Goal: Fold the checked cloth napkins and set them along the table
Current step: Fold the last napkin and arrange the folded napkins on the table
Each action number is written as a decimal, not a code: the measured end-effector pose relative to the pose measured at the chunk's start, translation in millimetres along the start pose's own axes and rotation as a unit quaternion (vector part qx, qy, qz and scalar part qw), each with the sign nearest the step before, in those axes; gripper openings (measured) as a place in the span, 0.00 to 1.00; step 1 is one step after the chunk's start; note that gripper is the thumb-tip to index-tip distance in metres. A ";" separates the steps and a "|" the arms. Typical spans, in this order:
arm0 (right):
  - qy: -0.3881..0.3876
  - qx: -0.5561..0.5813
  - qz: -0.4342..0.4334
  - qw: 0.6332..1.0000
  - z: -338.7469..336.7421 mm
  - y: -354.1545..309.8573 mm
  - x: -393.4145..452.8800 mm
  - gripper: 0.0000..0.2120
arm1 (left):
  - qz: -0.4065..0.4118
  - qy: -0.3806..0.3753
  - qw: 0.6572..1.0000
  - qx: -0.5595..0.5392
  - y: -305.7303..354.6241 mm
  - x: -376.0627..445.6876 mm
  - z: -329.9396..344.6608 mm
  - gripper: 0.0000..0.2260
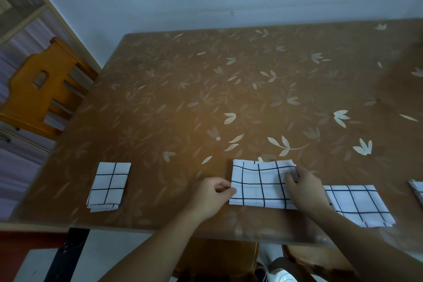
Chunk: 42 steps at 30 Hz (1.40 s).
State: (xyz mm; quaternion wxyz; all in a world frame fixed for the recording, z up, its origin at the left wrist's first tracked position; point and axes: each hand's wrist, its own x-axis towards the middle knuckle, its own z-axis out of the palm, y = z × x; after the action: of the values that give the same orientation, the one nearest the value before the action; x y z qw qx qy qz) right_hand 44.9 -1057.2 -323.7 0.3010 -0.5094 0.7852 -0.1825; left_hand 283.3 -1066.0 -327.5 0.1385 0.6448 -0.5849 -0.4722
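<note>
Wooden chair (43, 89) upper left, beside the brown leaf-print table (206, 89). Folded napkin (108, 186) lower left near the front edge; another folded one (361, 206) lower right, partly under the right forearm; a fourth napkin's corner (417, 190) at the far right edge. Center napkin (258, 184) lies half-folded, lower center. Left hand (210, 194) pinches its left edge w/ thumb and fingers. Right hand (304, 188) on its right end, fingers curled gripping the layers.

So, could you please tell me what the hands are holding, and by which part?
Both hold the middle napkin: the left hand pinches its left edge, and the right hand grips its right end, fingers curled on the cloth.
</note>
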 end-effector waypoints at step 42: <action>0.119 -0.181 -0.148 0.965 1.0 11.2 -8.0 0.25 | 0.196 -0.012 0.878 0.436 7.4 26.6 61.9 0.27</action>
State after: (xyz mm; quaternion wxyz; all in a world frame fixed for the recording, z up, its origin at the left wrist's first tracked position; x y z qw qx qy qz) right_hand 40.2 -1045.2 -328.9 0.0779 -0.6402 0.7514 -0.1394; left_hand 227.5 -1068.5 -365.9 -0.0743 0.5063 -0.8477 -0.1400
